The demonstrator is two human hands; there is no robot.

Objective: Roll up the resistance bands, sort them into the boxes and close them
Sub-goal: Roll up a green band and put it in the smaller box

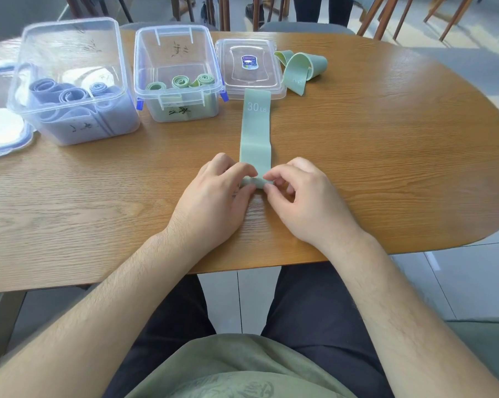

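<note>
just the one view, worn on the head, wide-angle, tipped forward and down: lap [314, 311] nearest, table [386, 156] close below, boxes [170, 27] far left, chair legs [454, 15] beyond.

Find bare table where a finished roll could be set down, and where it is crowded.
Bare: oval wooden table right of the flat green 30 LB band, out to its rounded end; also near-left, between clear plastic boxes and left hand. Crowded: far edge, with boxes, clear lid, loose green band.

Wooden table [386, 145], chairs [386, 15], tiled floor [457, 282]
</note>
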